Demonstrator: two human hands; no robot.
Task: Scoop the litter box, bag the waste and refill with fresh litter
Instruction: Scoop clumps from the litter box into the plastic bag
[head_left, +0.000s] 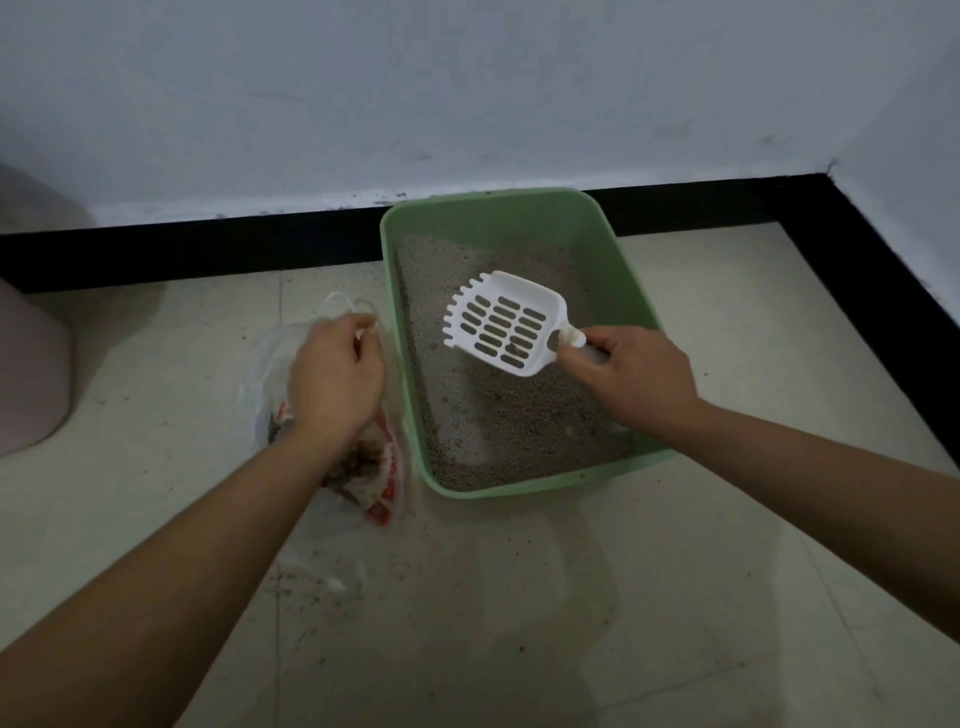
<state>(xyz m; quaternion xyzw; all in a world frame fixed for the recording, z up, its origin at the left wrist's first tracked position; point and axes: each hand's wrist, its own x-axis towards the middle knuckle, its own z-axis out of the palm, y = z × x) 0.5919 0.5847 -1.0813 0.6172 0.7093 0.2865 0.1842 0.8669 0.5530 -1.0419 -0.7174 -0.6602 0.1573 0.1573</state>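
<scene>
The white slotted scoop (501, 323) hovers over the green litter box (644, 306), one small clump aboard; light and stiff, best held by its handle, where the right hand (631, 371) grips. At nine o'clock, the left hand (335, 382) pinches the flimsy plastic bag (387, 493) open.

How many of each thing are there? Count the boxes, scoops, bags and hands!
green litter box: 1
white scoop: 1
plastic bag: 1
hands: 2, the left hand and the right hand
Total: 5
</scene>
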